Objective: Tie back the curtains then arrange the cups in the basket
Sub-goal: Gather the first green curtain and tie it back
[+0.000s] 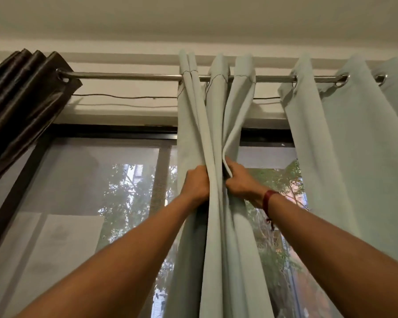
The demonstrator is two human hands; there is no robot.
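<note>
A pale green curtain (216, 226) hangs in bunched folds from a metal rod (133, 76) in the middle of the view. My left hand (195, 184) grips the left side of the bunched folds at about mid height. My right hand (241, 180) pinches a folded edge on the right side of the same bunch, with a red band on its wrist. More of the pale green curtain (354, 157) hangs spread out at the right. No cups or basket are in view.
A dark brown curtain (21, 99) is gathered at the far left of the rod. Behind the curtains is a window (90, 191) with a dark frame and a mesh screen, trees outside. A thin wire (124, 97) runs along the wall under the rod.
</note>
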